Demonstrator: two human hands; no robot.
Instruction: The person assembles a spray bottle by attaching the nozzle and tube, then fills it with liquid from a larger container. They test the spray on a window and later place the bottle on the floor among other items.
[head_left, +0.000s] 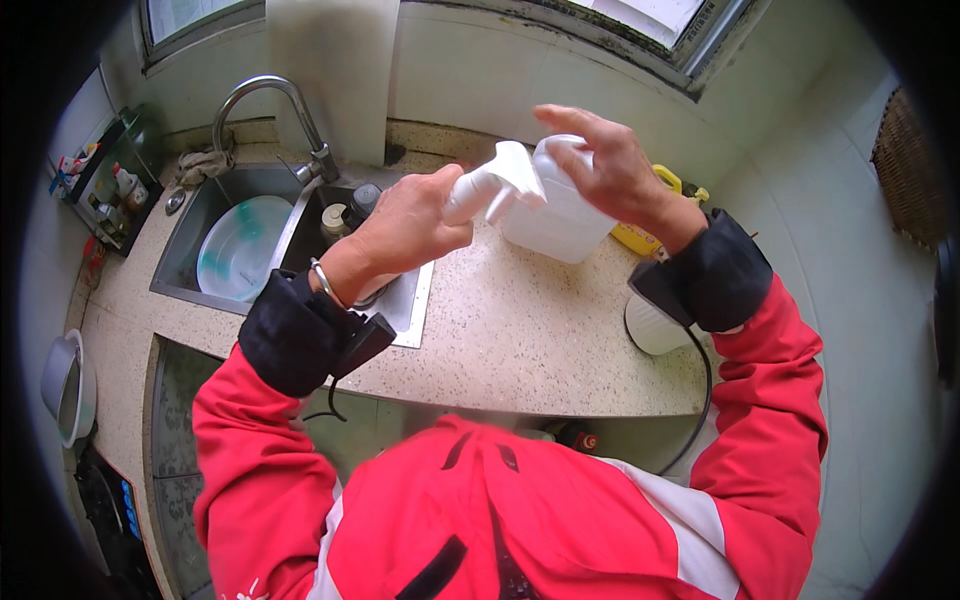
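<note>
My left hand [415, 222] is closed round the neck of a spray bottle, its white trigger head [512, 172] sticking out to the right past my fist. The bottle's body is mostly hidden under that hand. A translucent white plastic jug [555, 232] stands on the counter just beyond the nozzle. At its top is my right hand [625, 170], thumb and fingers spread apart on either side of the rounded white upper end. Whether the fingers press on the jug is hard to make out.
Left of the jug is a double steel sink [165, 270] with a curved faucet [262, 82] and a pale basin [245, 245]. Dark and pale bottles [335, 218] stand by it. A yellow jug [637, 238] and white container [655, 325] sit right on the speckled counter [500, 340].
</note>
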